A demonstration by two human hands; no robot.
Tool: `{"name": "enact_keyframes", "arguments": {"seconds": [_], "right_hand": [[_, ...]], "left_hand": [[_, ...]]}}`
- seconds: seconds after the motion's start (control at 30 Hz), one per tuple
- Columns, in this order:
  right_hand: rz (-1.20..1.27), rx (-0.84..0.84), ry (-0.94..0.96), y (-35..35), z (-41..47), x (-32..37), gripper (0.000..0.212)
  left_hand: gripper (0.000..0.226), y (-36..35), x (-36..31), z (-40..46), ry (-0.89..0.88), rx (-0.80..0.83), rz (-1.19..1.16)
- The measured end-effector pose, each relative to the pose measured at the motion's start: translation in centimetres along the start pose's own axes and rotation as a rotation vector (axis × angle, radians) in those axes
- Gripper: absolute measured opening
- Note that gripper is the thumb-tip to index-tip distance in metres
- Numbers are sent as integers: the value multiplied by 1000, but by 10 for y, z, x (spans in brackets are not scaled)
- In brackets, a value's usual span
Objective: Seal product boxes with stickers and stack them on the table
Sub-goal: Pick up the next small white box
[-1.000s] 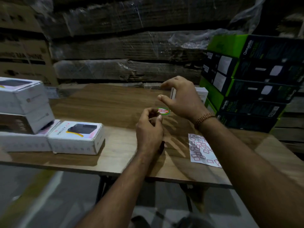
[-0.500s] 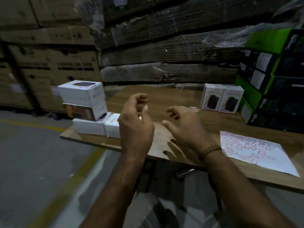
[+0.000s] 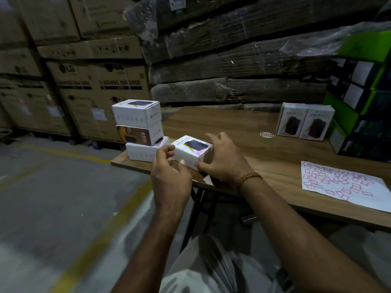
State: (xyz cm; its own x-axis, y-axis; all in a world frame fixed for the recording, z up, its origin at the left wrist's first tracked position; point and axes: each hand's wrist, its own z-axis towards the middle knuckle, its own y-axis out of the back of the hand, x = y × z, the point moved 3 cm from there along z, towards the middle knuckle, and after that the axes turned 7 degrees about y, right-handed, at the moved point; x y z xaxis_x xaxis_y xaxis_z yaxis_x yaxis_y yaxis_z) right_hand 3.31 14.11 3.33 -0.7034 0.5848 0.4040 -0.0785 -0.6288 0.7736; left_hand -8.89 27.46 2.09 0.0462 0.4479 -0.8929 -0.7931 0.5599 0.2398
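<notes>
the white product box (image 3: 191, 152) is lying at the bench (image 3: 264, 153) left front edge, long axis running left-right, directly between both hands. right hand (image 3: 222, 159) is gripping its right end; left hand (image 3: 169, 176), fingers curled, is touching its left end. stack (image 3: 139, 130) is sitting just left.

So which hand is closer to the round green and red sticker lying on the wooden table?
Right. The right hand, gripping the small white product box, lies just left of the round green and red sticker. The left hand is farther left, on the box's other side.
</notes>
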Motion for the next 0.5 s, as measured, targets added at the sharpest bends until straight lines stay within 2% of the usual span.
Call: {"name": "enact_keyframes", "arguments": {"seconds": [0.17, 0.27, 0.33, 0.5], "right_hand": [[72, -156, -47, 17, -34, -20, 66], [175, -268, -80, 25, -55, -32, 70], [172, -333, -83, 30, -66, -39, 73], [115, -359, -67, 44, -81, -58, 84]], "left_hand": [[46, -38, -1, -6, 40, 53, 8], [72, -68, -4, -5, 82, 120, -24], [86, -88, -6, -3, 113, 221, -40], [72, -121, -13, 1, 55, 507, -251]]}}
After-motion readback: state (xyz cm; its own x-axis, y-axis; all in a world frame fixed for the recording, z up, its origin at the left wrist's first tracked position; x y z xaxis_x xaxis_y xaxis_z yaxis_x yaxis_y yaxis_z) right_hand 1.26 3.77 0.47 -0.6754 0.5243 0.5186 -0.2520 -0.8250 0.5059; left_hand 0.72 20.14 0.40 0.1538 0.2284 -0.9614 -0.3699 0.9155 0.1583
